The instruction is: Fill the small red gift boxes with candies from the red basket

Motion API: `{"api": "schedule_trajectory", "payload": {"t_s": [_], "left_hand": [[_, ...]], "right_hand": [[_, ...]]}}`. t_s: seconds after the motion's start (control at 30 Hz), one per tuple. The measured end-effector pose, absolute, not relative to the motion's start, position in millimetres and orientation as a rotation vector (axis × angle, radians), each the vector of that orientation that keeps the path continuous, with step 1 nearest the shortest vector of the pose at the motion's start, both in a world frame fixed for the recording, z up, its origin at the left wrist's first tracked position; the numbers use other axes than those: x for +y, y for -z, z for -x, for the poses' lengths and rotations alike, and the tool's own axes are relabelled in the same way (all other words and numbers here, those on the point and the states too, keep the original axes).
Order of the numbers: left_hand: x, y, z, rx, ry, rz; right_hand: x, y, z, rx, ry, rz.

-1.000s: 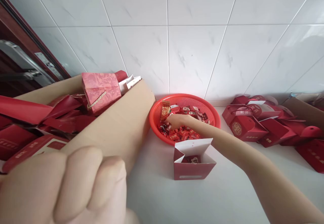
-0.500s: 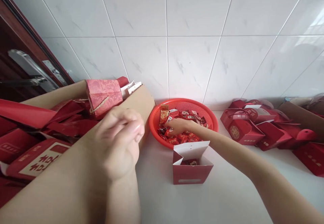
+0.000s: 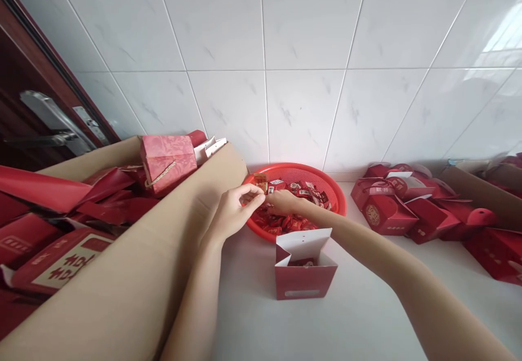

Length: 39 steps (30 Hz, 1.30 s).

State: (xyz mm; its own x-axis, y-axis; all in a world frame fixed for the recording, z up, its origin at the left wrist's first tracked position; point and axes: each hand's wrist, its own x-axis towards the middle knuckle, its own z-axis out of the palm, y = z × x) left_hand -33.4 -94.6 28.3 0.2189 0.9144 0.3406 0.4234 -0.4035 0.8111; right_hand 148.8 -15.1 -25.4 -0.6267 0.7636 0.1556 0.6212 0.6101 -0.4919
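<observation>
A red plastic mesh basket (image 3: 341,200) stands against the tiled wall, filled with small wrapped candies (image 3: 285,223), mostly red. Over its left rim my left hand (image 3: 236,209) has thumb and fingertips pinched together; whatever sits between them is too small to make out. My right hand (image 3: 284,202) reaches into the basket, knuckles up, fingers curled down among the candies. Its fingertips are hidden, close to those of my left hand. In front of the basket a red gift box (image 3: 305,283) stands with its white-lined lid flaps up and some candies inside.
At left, a large cardboard carton (image 3: 134,257) holds several red gift boxes and a pink patterned box (image 3: 169,160) with a rope handle. More red boxes (image 3: 389,215) are heaped on the white tabletop (image 3: 285,331) at right, beside another carton (image 3: 468,184). A door handle (image 3: 61,135) shows far left.
My left hand has moved from above the carton forward and right to the basket's rim, its fingers now pinched. My right hand stays in the basket. The view has shifted slightly.
</observation>
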Motion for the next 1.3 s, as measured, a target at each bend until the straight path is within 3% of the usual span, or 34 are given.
{"api": "schedule_trajectory", "payload": {"t_s": [0.23,0.43,0.73,0.87,1.03,1.3], "left_hand": [[-80.7,-8.5,32.1,1.378,-0.937,-1.951],[-69.3,5.0,8.9,1.335,-1.007,-1.949],[-55.0,19.2,-1.9,1.384,-1.103,-1.918],[-56.9,15.9,2.9,1.528,-0.767,-2.102],[-51.1,4.5,-4.6,1.449,0.027,-2.206],[-38.0,10.7,-31.7,1.451,0.157,-2.231]], "right_hand": [[-8.5,8.6,-187.6,-2.189,-0.894,1.14],[-39.4,-1.7,-213.0,-1.77,-1.168,0.946],[-52.2,12.4,-222.1,-1.423,-1.192,1.033],[-52.1,17.7,-225.2,-1.396,-1.115,1.122],[-55.9,20.0,-226.3,-1.381,-1.096,1.102],[-58.0,28.6,-230.3,-1.329,-1.111,1.115]]}}
